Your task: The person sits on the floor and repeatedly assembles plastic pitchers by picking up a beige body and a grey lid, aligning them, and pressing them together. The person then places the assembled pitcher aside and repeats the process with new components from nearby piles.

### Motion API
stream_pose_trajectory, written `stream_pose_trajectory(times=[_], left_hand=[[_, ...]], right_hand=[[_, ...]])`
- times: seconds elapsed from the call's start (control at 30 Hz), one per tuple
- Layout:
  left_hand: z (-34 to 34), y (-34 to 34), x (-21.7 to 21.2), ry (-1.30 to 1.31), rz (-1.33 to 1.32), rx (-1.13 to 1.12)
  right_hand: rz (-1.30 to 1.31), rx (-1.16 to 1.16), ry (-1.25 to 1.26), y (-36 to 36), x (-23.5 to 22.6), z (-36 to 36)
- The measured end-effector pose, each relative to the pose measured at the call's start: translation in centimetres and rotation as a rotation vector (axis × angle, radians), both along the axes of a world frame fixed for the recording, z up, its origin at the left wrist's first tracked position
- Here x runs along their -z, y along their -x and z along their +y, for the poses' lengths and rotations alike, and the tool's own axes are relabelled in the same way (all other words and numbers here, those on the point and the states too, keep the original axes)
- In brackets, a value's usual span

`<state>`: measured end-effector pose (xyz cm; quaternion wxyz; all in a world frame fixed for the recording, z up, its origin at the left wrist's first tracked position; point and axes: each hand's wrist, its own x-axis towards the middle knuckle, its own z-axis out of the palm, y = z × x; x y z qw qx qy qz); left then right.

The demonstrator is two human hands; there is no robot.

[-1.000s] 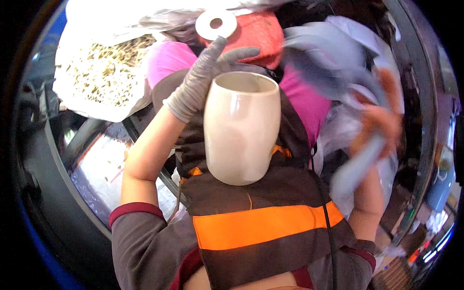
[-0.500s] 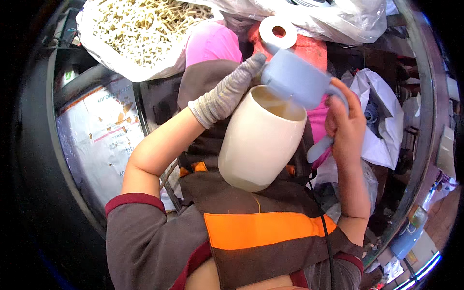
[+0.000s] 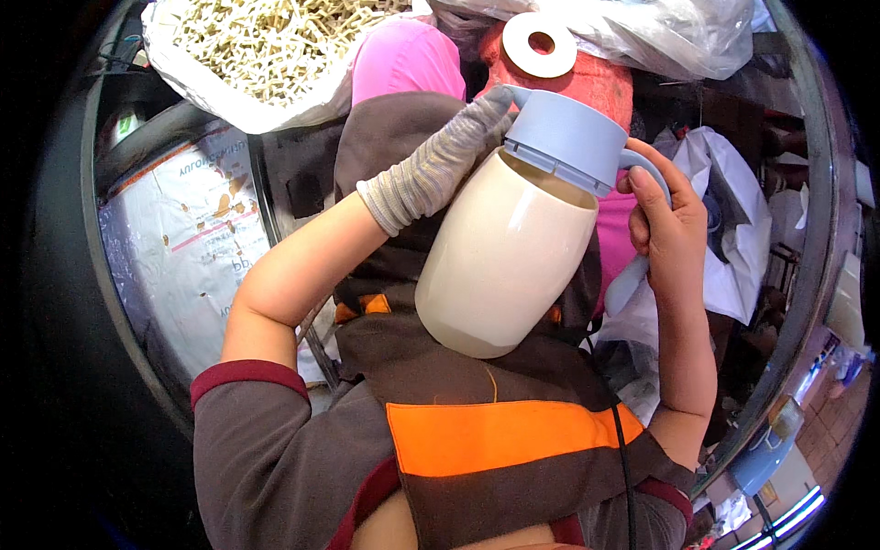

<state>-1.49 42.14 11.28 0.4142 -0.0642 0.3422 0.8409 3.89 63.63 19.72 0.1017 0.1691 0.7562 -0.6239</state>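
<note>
A cream jug body [image 3: 509,261], rounded and open at the top, rests tilted on my apron. At its mouth sits a light-blue plastic collar [image 3: 566,137] with a spout and a curved handle; a gap still shows between collar and rim on the near side. My left hand [image 3: 449,151], in a grey knitted glove, closes along the body's upper left side, its thumb against the blue spout; its other fingers are partly hidden. My bare right hand [image 3: 665,206] is closed around the blue handle [image 3: 632,284], whose lower end hangs loose beside the body.
A white sack [image 3: 266,119] full of small pale pieces lies at the far left. Past the jug, a white ring [image 3: 539,44] sits on a red bundle [image 3: 596,87]. Clear plastic bags [image 3: 678,41] are at the far right, and a printed sheet [image 3: 197,229] lies to my left.
The blue collar has come down onto the jug's mouth, turning more level with the rim. My right hand has moved slightly right with the handle; the jug has tilted a little to the right.
</note>
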Motion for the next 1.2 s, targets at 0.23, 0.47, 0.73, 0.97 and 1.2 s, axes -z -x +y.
stream_pose_trajectory(times=[0.23,0.47,0.73,0.97,1.2], left_hand=[[-0.2,-1.4,-1.2,0.022,0.087,0.134],[-0.5,-2.3,-0.7,0.152,0.373,0.146],[-0.2,-2.5,-2.1,0.135,0.360,0.214],[0.6,-2.4,-3.2,0.124,0.256,0.201],[1.2,-2.8,-2.9,0.211,0.364,0.246]], right_hand=[[0.038,-0.005,-0.133,-1.6,0.9,-0.3],[0.172,-0.098,-0.294,-2.4,2.2,0.1],[-0.173,-0.188,-0.058,-1.7,0.2,1.2],[-0.208,-0.159,0.055,-0.9,0.8,0.7],[-0.301,-0.283,0.161,-0.9,1.3,2.8]])
